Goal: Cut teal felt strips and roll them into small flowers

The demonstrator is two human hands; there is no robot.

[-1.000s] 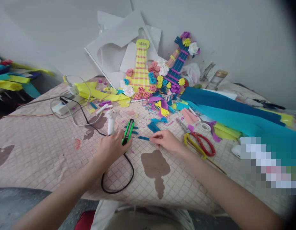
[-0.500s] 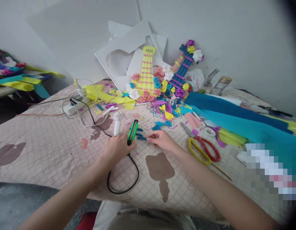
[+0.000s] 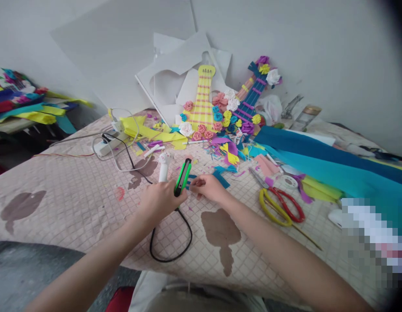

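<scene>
My left hand (image 3: pixel 163 197) is wrapped round a green and black glue gun (image 3: pixel 183 177), which points up and away. A black cord (image 3: pixel 171 261) runs from its lower end in a loop on the table. My right hand (image 3: pixel 207 188) is close beside it, thumb and fingers pinched together at small dark blue paper strips (image 3: pixel 192 177); the fingers partly hide the strips. Just beyond my left hand stands a white stick-like thing with a rounded, face-like top (image 3: pixel 164 167). A larger blue paper scrap (image 3: pixel 223 175) lies past my right hand.
Scissors (image 3: pixel 282 206) with red and yellow handles lie at right, beside a tape roll (image 3: pixel 287 181) and blue crepe paper (image 3: pixel 318 151). A yellow paper guitar (image 3: pixel 204 102) and a blue one (image 3: pixel 251 99) lean at the back. A white power strip (image 3: pixel 106 146) sits at left.
My right hand has moved left, towards the glue gun, and now covers more of the blue strips. The whole view has shifted slightly; my left hand keeps its hold.
</scene>
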